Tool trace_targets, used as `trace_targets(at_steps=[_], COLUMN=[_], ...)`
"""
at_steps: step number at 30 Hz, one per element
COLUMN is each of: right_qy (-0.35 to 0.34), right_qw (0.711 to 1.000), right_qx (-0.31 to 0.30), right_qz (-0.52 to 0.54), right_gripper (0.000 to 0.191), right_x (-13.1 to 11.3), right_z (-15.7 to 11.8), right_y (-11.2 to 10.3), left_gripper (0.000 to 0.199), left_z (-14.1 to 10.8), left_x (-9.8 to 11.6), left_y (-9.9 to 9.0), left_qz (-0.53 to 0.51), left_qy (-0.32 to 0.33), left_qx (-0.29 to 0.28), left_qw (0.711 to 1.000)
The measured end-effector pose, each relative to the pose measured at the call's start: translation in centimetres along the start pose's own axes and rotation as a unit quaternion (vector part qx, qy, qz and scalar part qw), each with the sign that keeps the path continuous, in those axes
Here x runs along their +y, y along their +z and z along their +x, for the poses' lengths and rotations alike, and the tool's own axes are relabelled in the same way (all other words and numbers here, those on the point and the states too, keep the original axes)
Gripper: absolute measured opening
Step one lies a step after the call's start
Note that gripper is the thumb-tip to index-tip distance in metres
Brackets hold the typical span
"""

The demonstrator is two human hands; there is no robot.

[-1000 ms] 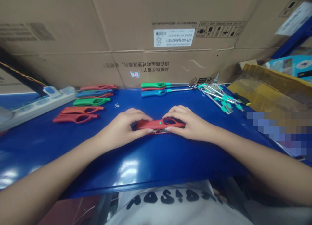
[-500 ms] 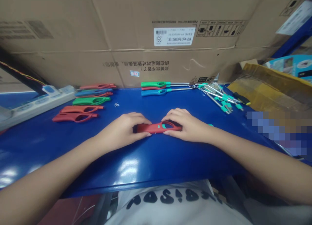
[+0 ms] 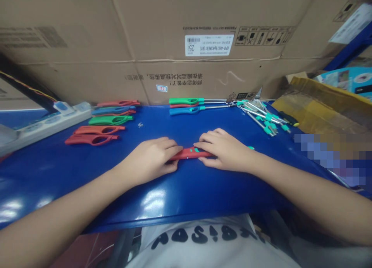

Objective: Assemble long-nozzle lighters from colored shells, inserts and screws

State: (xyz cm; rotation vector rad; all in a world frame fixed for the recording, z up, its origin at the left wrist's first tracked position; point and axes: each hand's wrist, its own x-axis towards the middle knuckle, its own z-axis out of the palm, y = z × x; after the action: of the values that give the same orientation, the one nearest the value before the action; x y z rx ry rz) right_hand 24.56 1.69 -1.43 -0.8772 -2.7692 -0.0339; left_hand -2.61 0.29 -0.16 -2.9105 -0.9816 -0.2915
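Observation:
A red lighter-like casing (image 3: 188,153) lies lengthwise between my hands, just over the blue table (image 3: 186,190). My left hand (image 3: 155,157) grips its left end, with thumb in front and fingers behind. Around its right end my right hand (image 3: 222,150) is closed, the fingers covering most of the loop opening. Teal bits show in the casing near my right fingertips. A small teal tip (image 3: 250,148) pokes out behind my right hand; what it belongs to is hidden.
Red, blue and green casings (image 3: 92,139) lie at the left beside a white power strip (image 3: 43,124). Assembled lighters (image 3: 184,110) lie at the back. Metal rods with teal ends (image 3: 266,117), a screwdriver (image 3: 288,118) and a yellow-taped package (image 3: 325,109) are at the right. Cardboard (image 3: 162,35) stands behind.
My fingers have shifted on the red casing. My right fingers now cover more of its loop, and my left fingers lie further over its top. The view has moved slightly.

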Motion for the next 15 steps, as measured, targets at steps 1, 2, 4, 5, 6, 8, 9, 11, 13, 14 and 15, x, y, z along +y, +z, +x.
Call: trace_targets(at_steps=[1,2,4,5,6,8,9,11,13,14,15], right_qy=[-0.013,-0.023,-0.034,-0.038,-0.04,-0.043,-0.043,-0.036,-0.023,-0.015,-0.007], right_qw=[1.0,0.999,0.999,0.998,0.998,0.998,0.998,0.998,0.999,0.998,0.998], right_qx=[-0.003,-0.003,0.003,0.008,0.013,0.021,0.024,0.032,0.043,0.051,0.061], right_qz=[-0.018,-0.03,-0.04,-0.042,-0.043,-0.041,-0.037,-0.027,-0.018,-0.016,-0.014], right_gripper=[0.036,0.036,0.035,0.035,0.034,0.032,0.032,0.031,0.03,0.03,0.03], right_x=[0.09,0.2,0.43,0.54,0.61,0.67,0.65,0.57,0.54,0.59,0.68], right_z=[-0.03,-0.07,-0.15,-0.2,-0.25,-0.33,-0.36,-0.37,-0.34,-0.32,-0.31], right_y=[-0.06,-0.11,-0.19,-0.2,-0.21,-0.2,-0.18,-0.17,-0.22,-0.27,-0.35], left_gripper=[0.028,0.029,0.03,0.03,0.031,0.031,0.031,0.03,0.03,0.03,0.03], left_z=[-0.01,0.0,0.05,0.07,0.09,0.06,0.02,-0.05,-0.06,-0.04,0.0], left_x=[-0.01,-0.03,-0.08,-0.09,-0.06,0.05,0.13,0.25,0.28,0.24,0.18], left_y=[0.14,0.29,0.55,0.65,0.74,0.86,0.91,0.99,1.02,1.02,1.01], left_qz=[0.004,0.004,-0.005,-0.012,-0.019,-0.034,-0.038,-0.041,-0.041,-0.042,-0.044], left_qy=[0.0,-0.002,-0.007,-0.007,-0.006,-0.002,0.0,0.002,-0.001,-0.003,-0.007], left_qx=[0.012,0.026,0.05,0.058,0.064,0.073,0.077,0.085,0.091,0.093,0.096], left_qw=[1.0,1.0,0.999,0.998,0.998,0.997,0.996,0.996,0.995,0.995,0.994])
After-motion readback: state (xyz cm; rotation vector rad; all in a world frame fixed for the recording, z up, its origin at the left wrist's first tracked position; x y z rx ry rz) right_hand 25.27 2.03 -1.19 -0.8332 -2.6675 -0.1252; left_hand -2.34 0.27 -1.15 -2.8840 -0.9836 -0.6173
